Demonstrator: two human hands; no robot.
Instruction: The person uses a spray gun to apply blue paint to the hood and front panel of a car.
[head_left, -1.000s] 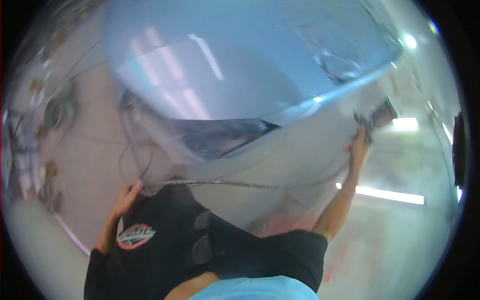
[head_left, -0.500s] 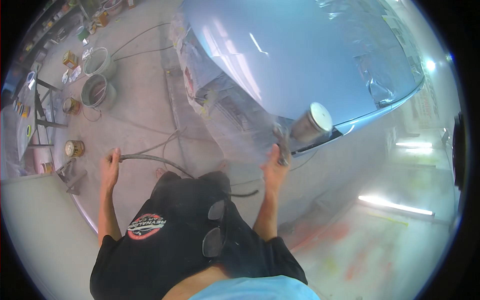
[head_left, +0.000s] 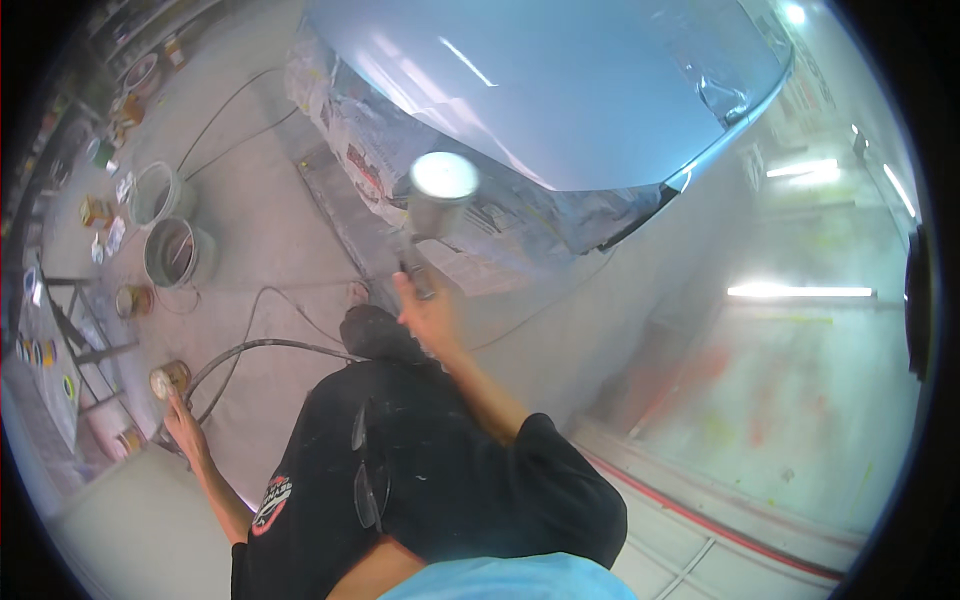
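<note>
My right hand [head_left: 428, 318] is closed on a spray gun [head_left: 440, 208], whose metal cup with a whitish lid stands on top, blurred by motion. The gun is in front of the car's glossy light-blue hood [head_left: 560, 110], apart from it, over the masking paper [head_left: 480, 215] along the front end. Low on the left, my left hand [head_left: 185, 428] is closed around a dark air hose [head_left: 265, 343]. From there the hose arcs back toward my body. Part of the left fingers and the gun's trigger are hard to make out.
Two buckets [head_left: 190, 252] stand on the floor at left, with paint cans [head_left: 134, 300] near a metal stand [head_left: 85, 340]. One can [head_left: 168, 378] sits right behind my left hand. Thin hoses cross the floor. A paint-stained wall [head_left: 740, 400] with tube lights [head_left: 800, 292] is at right.
The spray gun in my right hand has swung left, away from the hood's right front corner. My left hand has gone lower and further left with the hose. My view has turned rightward.
</note>
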